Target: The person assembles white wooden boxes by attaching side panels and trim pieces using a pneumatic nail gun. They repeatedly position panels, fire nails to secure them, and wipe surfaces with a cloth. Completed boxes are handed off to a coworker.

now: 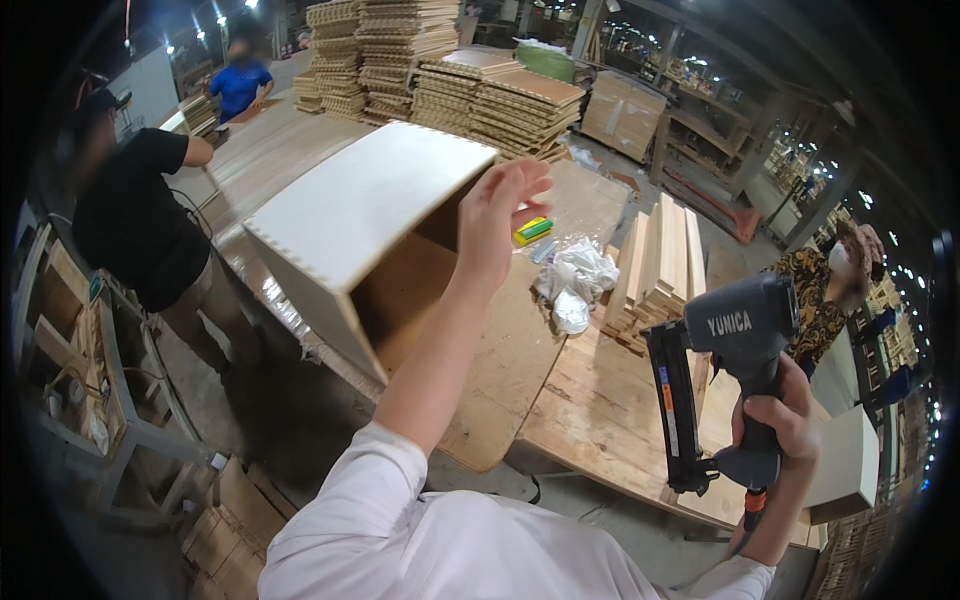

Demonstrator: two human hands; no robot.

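Note:
A white wooden box (370,190) with jointed corners and an open, hollow side stands on the worktable (500,395). Near its right upper corner, my left hand (500,205) is raised, its fingers apart and slightly curled, with nothing in them. Whether it touches the box edge I cannot tell. My right hand (783,418) is wrapped round the handle of a dark grey pneumatic nail gun (738,325), held up over the right part of the table. The gun's black magazine points down, and a hose with an orange fitting (755,498) joins its base.
Crumpled white plastic (580,275) and a green-yellow packet (533,230) lie right of the box. Light wooden boards (660,260) are piled beyond the gun. Panel stacks (410,60) rise behind. A person in black (140,210) stands left; another in a patterned shirt (815,290), right.

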